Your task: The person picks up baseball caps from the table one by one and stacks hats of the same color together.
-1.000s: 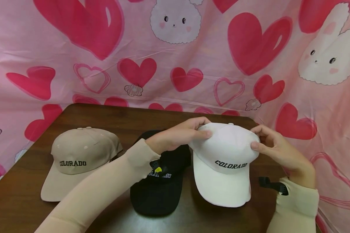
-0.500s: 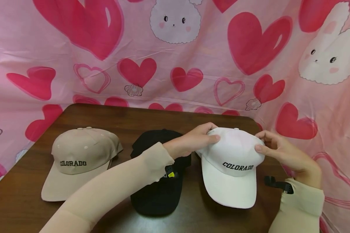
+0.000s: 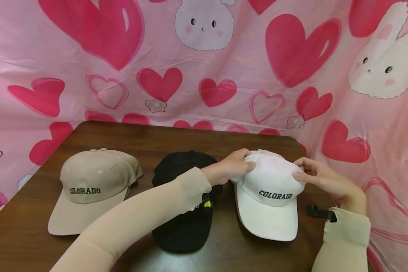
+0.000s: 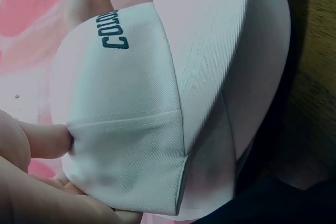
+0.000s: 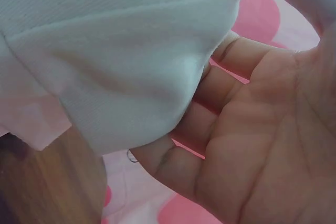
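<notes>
At the right of the head view, both hands grip a white baseball cap [image 3: 270, 181] lettered COLORADO. My left hand [image 3: 232, 165] pinches the left side of its crown, thumb in front. On the right side, my right hand [image 3: 321, 181] pinches the cloth; the right wrist view has its fingers [image 5: 202, 111] behind the fabric. Below the held cap's brim [image 4: 207, 30], the left wrist view reveals a second pale brim [image 4: 268, 61], apparently of another cap underneath. A black cap [image 3: 183, 230] lies left of the white one, partly hidden by my left forearm.
A beige COLORADO cap [image 3: 95, 181] sits at the left of the brown wooden table [image 3: 149, 136]. Pink cloth [image 3: 190, 71] printed with hearts and rabbits hangs behind the table and along its sides. A dark wrist device [image 3: 319, 212] sticks out beside my right sleeve.
Both hands and the white cap have shifted right and slightly down, with the right hand drifting a little back left lately. More of the black cap's crown shows. Beige and black caps stay put.
</notes>
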### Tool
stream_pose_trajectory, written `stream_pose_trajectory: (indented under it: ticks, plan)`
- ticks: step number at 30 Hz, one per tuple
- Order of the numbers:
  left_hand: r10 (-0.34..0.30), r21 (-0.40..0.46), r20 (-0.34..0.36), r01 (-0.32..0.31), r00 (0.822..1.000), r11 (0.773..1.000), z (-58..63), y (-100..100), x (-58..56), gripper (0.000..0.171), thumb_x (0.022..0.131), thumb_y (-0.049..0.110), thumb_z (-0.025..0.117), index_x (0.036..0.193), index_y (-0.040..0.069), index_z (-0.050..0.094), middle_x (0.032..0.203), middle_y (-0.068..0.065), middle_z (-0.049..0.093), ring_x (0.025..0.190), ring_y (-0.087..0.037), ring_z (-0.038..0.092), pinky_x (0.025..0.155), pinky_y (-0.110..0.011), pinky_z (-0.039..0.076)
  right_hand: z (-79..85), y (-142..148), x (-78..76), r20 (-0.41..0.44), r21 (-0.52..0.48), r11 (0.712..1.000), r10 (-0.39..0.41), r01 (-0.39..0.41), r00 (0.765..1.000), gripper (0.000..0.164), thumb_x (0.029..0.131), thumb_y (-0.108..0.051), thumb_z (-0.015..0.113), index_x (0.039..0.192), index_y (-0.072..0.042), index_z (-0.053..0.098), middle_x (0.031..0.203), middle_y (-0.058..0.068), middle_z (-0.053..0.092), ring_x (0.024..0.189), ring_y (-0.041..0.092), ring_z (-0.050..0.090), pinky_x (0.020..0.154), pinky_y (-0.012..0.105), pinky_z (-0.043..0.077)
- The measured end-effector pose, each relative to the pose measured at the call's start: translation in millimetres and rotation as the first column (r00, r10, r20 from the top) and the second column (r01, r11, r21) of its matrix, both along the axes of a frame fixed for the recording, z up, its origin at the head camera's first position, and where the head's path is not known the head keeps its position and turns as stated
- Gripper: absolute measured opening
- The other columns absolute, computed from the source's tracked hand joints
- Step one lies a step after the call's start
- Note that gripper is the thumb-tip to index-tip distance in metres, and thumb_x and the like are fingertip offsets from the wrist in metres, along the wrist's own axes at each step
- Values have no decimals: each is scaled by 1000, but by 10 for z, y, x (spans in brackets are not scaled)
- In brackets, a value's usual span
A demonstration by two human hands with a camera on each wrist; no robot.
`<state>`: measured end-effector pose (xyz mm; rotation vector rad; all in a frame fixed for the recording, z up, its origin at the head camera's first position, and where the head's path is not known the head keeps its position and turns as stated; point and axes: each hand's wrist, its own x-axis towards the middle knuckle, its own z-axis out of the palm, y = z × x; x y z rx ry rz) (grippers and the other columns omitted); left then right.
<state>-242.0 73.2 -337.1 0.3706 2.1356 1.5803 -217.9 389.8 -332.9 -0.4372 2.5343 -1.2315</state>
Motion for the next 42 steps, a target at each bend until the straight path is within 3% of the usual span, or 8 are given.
stream_pose_trajectory:
  ticks: [6, 12, 20, 26, 32, 36, 42]
  plan:
    - [42, -27, 7, -42, 999, 999, -41, 74, 1, 29, 109, 19, 60, 136, 10, 56, 133, -8, 59, 110, -23, 59, 96, -46, 57, -74, 31, -36, 24, 2, 1000, -21, 21, 999, 34, 103, -21, 67, 131, -6, 54, 115, 11, 65, 106, 22, 64, 85, 38, 61]
    - [63, -75, -2, -63, 998, 995, -61, 94, 2, 36, 109, 24, 61, 141, 10, 53, 140, -8, 56, 119, -24, 57, 101, -47, 56, -133, 37, -71, 55, 10, 999, -47, 47, 997, 38, 103, -24, 68, 132, -5, 53, 117, 14, 63, 108, 23, 62, 88, 41, 61]
    - [31, -204, -105, -52, 994, 978, -59, 48, 9, 54, 103, 40, 70, 145, 15, 50, 142, -7, 44, 132, -28, 39, 107, -45, 46, -173, 7, -132, 70, 8, 999, -49, 49, 996, 40, 103, -24, 69, 131, -2, 52, 112, 14, 64, 103, 23, 63, 86, 39, 60]
    - [48, -282, -178, -98, 983, 954, -95, 81, 19, 51, 103, 41, 70, 143, 17, 50, 138, -6, 45, 128, -27, 40, 107, -46, 40, -211, -30, -175, 68, 19, 999, -52, 51, 996, 41, 102, -23, 70, 130, 2, 51, 109, 13, 63, 99, 22, 62, 85, 37, 60]
    - [45, -373, -272, -148, 961, 916, -171, 167, 13, 49, 103, 44, 68, 142, 21, 49, 137, -4, 44, 126, -25, 40, 105, -43, 38, -215, -46, -208, 74, 73, 994, -84, 79, 994, 46, 102, -28, 72, 130, 1, 49, 111, 15, 62, 100, 26, 60, 87, 43, 60]
    - [57, -391, -286, -171, 957, 904, -228, 241, -16, 49, 103, 46, 68, 142, 24, 49, 136, -2, 44, 125, -24, 39, 102, -41, 39, -220, -30, -219, 71, 101, 991, -94, 87, 993, 49, 101, -30, 71, 131, 2, 48, 113, 15, 62, 101, 27, 59, 88, 44, 60]
    - [59, -383, -281, -169, 958, 908, -230, 286, -10, 47, 104, 45, 67, 141, 22, 49, 137, -2, 43, 121, -22, 39, 97, -36, 42, -233, 14, -216, 61, 106, 989, -105, 98, 993, 51, 102, -31, 71, 133, 2, 47, 112, 14, 61, 100, 24, 59, 87, 43, 59]
